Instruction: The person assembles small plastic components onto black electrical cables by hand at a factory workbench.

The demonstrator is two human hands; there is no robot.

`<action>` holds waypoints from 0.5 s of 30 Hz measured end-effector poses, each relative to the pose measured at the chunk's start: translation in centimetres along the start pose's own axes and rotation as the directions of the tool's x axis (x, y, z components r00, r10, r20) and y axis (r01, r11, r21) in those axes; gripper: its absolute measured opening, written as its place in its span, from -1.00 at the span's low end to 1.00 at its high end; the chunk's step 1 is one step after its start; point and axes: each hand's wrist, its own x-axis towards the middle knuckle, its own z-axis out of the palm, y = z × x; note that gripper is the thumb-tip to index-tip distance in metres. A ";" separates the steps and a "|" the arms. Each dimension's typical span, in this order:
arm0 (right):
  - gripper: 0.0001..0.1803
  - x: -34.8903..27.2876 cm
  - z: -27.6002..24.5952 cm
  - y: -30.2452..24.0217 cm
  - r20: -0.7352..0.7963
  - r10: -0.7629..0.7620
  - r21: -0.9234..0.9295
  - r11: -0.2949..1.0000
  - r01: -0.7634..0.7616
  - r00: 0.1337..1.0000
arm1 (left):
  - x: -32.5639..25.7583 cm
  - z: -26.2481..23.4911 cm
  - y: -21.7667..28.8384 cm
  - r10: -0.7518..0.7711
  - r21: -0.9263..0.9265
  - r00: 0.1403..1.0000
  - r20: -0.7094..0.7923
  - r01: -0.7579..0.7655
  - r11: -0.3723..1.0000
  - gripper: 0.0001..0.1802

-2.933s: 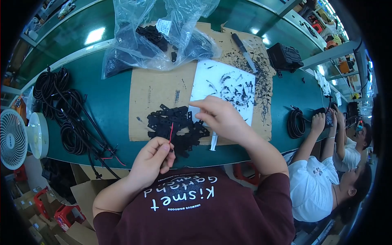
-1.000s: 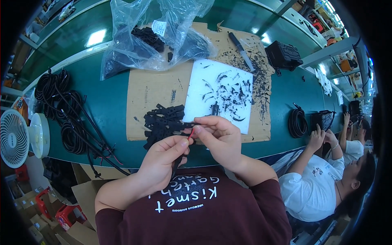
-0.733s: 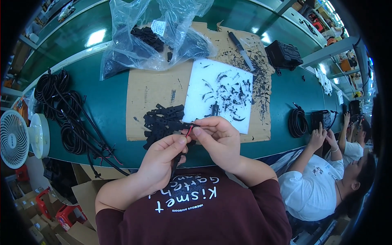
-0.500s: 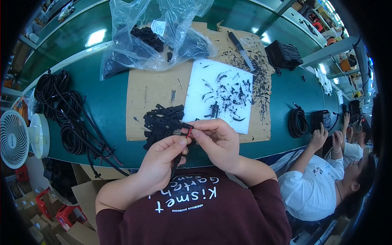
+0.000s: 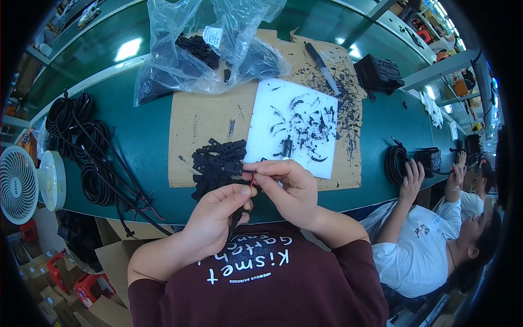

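Closed around a black cable [image 5: 235, 222], my left hand [image 5: 217, 211] pinches it near the end where a thin red wire [image 5: 252, 181] comes out. Opposite it, my right hand [image 5: 294, 191] pinches a small dark piece [image 5: 249, 171] at the wire end between thumb and fingers. Whether that piece is part of the wire or a separate part is too small to tell. Just beyond my hands lies a pile of flat black plastic pieces [image 5: 218, 161]. A white foam sheet [image 5: 267, 117] marked with black smears and scraps carries a small dark tube-shaped part [image 5: 286, 146].
Brown cardboard [image 5: 190, 136] covers the green table [image 5: 147, 128]. A clear plastic bag [image 5: 180, 76] of black parts sits behind, near a syringe-like tube [image 5: 322, 65]. Coiled black cables [image 5: 95, 139] lie left, beside a white fan [image 5: 19, 185]. A co-worker [image 5: 414, 245] handles another cable coil [image 5: 395, 163].
My hands keep nearly the same pinch, with small finger shifts at the wire end. The co-worker's hands have moved, one now at the coiled cable.
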 end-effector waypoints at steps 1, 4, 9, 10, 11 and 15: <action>-0.83 0.0 0.0 0.0 -0.001 0.011 0.041 0.999 -0.011 1.000 | 0.0 0.0 0.0 0.025 -0.008 1.000 -0.005 -0.025 1.000 -0.82; -0.82 -0.2 -0.5 0.1 0.103 -0.077 -0.193 0.976 0.096 0.992 | -0.1 -0.2 0.1 0.060 -0.025 0.998 -0.009 -0.060 0.998 -0.82; -0.82 0.1 -0.5 0.0 0.132 -0.050 -0.076 0.995 0.061 0.990 | 0.0 -0.6 0.3 0.070 -0.156 0.997 0.033 -0.064 0.986 -0.84; -0.83 0.0 -0.6 0.3 0.129 -0.083 -0.117 0.988 0.099 0.988 | -0.2 -0.6 0.5 0.097 -0.183 0.994 0.056 -0.086 0.979 -0.81; -0.83 0.0 -0.7 0.4 0.127 -0.116 -0.159 0.978 0.136 0.985 | -0.3 -0.7 0.6 0.125 -0.210 0.989 0.077 -0.106 0.972 -0.77; -0.83 -0.3 -0.7 0.0 0.135 -0.086 -0.193 0.975 0.111 0.987 | -1.2 -1.8 0.2 0.207 -0.058 0.973 0.102 -0.202 0.978 -0.67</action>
